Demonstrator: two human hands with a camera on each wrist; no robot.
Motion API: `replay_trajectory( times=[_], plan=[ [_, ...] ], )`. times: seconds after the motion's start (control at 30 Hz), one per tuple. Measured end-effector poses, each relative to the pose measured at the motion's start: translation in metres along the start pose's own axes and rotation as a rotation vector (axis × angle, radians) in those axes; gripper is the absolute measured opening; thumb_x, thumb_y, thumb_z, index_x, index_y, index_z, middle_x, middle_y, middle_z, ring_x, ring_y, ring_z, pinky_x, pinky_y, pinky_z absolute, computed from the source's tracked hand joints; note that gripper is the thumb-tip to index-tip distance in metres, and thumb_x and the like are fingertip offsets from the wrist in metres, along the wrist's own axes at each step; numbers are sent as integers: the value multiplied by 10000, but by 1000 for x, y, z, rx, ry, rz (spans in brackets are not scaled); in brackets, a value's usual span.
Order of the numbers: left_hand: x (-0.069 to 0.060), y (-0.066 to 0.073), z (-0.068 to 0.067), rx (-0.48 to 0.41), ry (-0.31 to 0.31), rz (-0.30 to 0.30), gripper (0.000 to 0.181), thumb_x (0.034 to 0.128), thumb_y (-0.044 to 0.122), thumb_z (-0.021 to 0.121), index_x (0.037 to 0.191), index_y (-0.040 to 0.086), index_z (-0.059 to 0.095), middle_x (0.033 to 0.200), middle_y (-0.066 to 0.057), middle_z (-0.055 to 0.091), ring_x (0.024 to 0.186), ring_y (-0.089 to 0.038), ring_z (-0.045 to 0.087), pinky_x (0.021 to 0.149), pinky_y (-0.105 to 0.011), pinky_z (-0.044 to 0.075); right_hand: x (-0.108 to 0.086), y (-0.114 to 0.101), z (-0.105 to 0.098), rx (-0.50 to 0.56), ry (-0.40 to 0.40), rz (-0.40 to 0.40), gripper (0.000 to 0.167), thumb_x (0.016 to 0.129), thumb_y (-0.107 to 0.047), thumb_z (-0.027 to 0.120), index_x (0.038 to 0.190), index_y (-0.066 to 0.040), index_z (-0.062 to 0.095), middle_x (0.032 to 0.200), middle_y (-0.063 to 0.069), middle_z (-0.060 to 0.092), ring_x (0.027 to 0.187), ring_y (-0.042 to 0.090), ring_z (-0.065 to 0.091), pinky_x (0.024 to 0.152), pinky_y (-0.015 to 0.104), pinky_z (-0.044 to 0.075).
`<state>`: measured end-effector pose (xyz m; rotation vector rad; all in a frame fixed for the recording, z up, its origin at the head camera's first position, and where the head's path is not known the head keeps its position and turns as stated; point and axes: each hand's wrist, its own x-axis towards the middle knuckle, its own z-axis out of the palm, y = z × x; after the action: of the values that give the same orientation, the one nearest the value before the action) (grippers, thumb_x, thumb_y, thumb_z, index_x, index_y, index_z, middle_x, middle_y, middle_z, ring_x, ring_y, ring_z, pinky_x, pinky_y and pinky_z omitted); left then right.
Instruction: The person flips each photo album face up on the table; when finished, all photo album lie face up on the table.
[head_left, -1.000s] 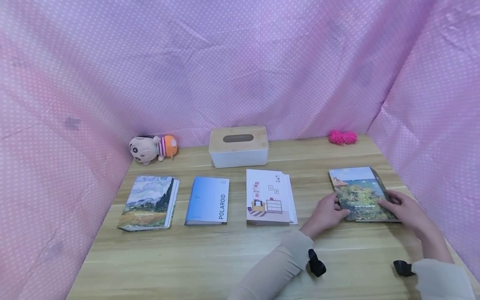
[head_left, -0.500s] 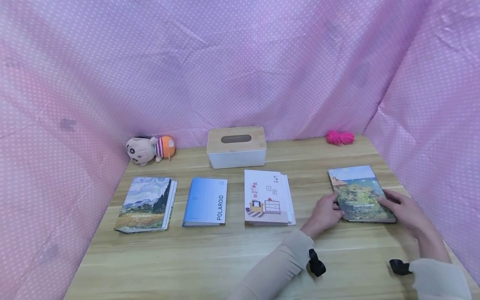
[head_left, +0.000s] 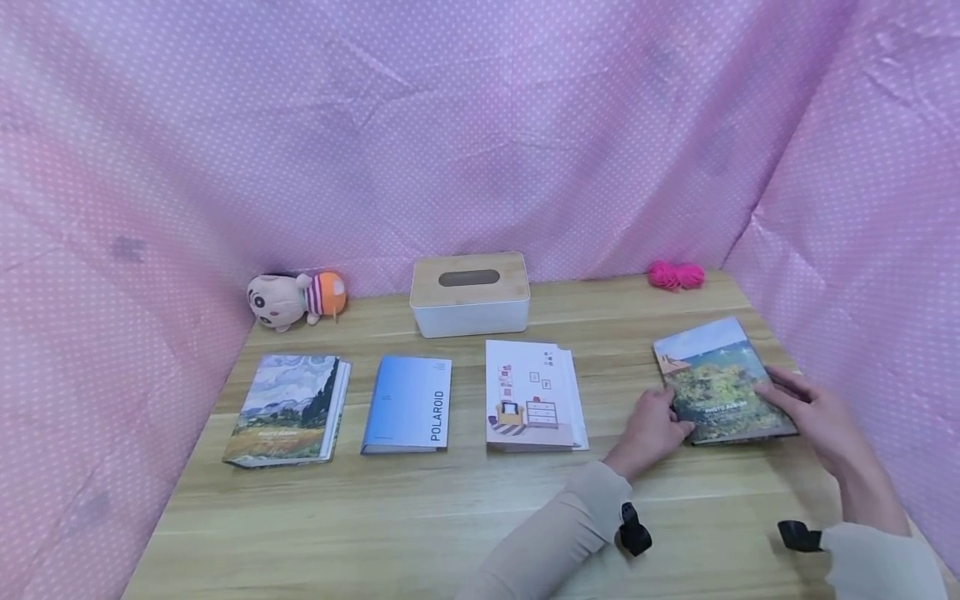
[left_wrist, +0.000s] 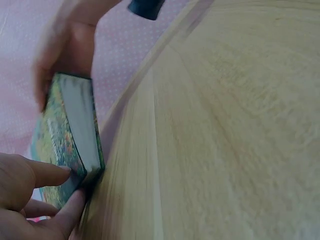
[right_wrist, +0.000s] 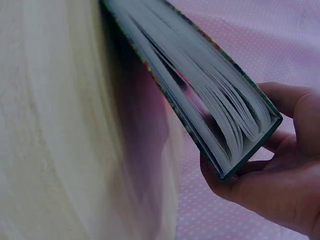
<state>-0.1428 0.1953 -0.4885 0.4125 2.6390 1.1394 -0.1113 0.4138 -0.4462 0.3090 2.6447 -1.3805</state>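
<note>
A photo album point(head_left: 720, 379) with a painted garden cover is held between both hands at the right of the table. My left hand point(head_left: 649, 425) pinches its lower left corner, which is down at the tabletop in the left wrist view. My right hand point(head_left: 828, 429) grips the opposite side, thumb over the cover and other fingers beneath. That side is raised, so the album point(right_wrist: 200, 85) tilts. In the right wrist view its page edges show between the covers, slightly fanned, with a shadow on the wood below.
Left of the hands lie a white album point(head_left: 528, 396) with a drawn room, a blue POLAROID album point(head_left: 408, 404) and a landscape-painting album point(head_left: 285, 408). Behind stand a tissue box point(head_left: 470, 300), a plush toy point(head_left: 296, 300) and pink yarn point(head_left: 676, 276). Pink dotted cloth point(head_left: 480, 125) surrounds the table.
The dark back cover that stuck out at the album's right went out of sight as the covers lined up. Then my right hand lifted that side, tilting the album. My left hand stayed nearly in place.
</note>
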Motion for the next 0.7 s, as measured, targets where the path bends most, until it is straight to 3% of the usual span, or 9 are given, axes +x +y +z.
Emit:
replay_trajectory(
  times=[0.07,0.17,0.23,0.4,0.57,0.7],
  plan=[
    [-2,3,0,38,5,-2,619,861,348,707,1413,195,472,1242,28,546,986,-24,530,809,-143,470,-2,-3,-2,5,14,-8,740,951,-484,509,1515,-93,233,1543,95,303,1431,249,244,815,-42,323],
    [-6,7,1,71,7,-7,620,885,393,667,1427,185,453,1258,32,506,1112,-32,483,886,-151,453,-4,-7,-4,9,43,-37,724,952,-446,535,1498,-49,273,1440,-103,428,1294,-18,370,789,-11,360],
    [-8,9,2,81,5,-7,616,904,406,636,1439,180,433,1266,25,479,1159,-31,450,924,-150,434,-5,-8,-5,-5,62,-48,728,950,-443,541,1486,-20,289,1371,-136,469,1184,-105,390,755,-2,365],
    [-12,13,3,124,27,29,545,915,419,612,1396,189,496,1283,4,475,1197,-52,433,976,-161,405,-8,-9,-8,-36,67,-47,758,945,-450,546,1482,11,272,1454,-8,430,1147,-119,388,742,-7,362],
    [-13,14,2,118,37,49,522,917,447,599,1375,210,521,1316,12,476,1222,-81,441,986,-184,408,-10,-11,-10,-12,52,-26,764,952,-458,529,1500,-13,237,1519,38,342,1274,-77,317,768,-16,342],
    [-11,13,1,90,9,64,529,933,461,564,1397,219,492,1361,30,467,1251,-86,433,994,-188,408,-11,-13,-10,25,62,-39,724,961,-443,518,1495,-24,266,1456,-87,406,1261,-70,335,770,-4,349]
  ],
)
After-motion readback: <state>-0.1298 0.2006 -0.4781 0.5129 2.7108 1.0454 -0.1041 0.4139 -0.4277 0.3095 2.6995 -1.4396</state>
